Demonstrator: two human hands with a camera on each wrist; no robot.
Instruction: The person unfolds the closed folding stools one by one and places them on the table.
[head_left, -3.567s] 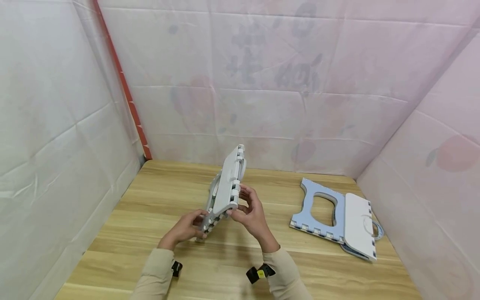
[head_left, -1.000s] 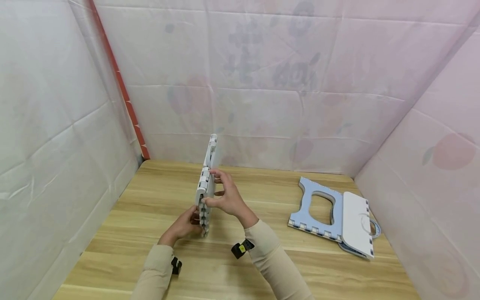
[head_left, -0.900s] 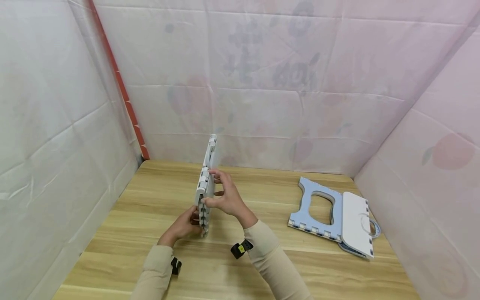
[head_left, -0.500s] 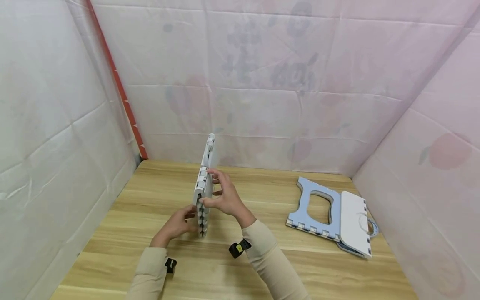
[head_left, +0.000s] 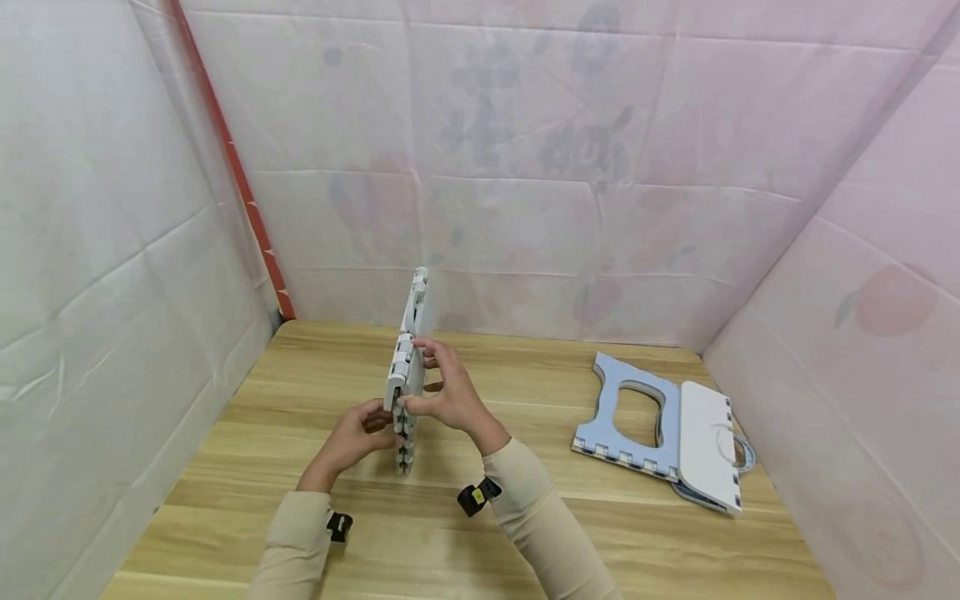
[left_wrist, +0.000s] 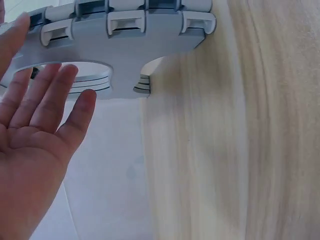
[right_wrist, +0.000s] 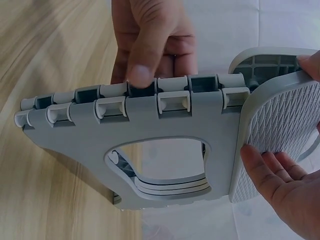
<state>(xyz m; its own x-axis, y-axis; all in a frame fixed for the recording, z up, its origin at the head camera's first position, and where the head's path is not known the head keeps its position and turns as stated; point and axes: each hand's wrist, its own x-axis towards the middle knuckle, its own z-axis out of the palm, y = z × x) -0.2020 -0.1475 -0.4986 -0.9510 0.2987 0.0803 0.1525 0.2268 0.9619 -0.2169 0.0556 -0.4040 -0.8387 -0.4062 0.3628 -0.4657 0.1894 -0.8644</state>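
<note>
A grey and white folding step stool [head_left: 402, 367] stands folded on its narrow edge, its hinged rim facing me. My right hand [head_left: 447, 392] grips its seat end; in the right wrist view, fingers [right_wrist: 270, 175] lie on the textured seat face and the thumb sits at the seat's rim. On the opposite side is my left hand [head_left: 356, 435], its thumb touching the row of hinges on the leg panel [right_wrist: 150, 126]. In the left wrist view the other fingers [left_wrist: 50, 100] reach out loosely beside the panel's cutout, spread a little.
To the right, a second folding stool with a blue leg panel [head_left: 607, 421] and white seat [head_left: 701, 442] lies flat on the wooden table [head_left: 420, 542]. Printed white sheeting [head_left: 510, 242] walls the table at the back and both sides. Black straps circle both wrists.
Since the oldest frame, the stool has turned from partly spread and tilted to folded flat and upright. Lately my left hand has loosened its hold and slid slightly left; the right hand keeps its grip.
</note>
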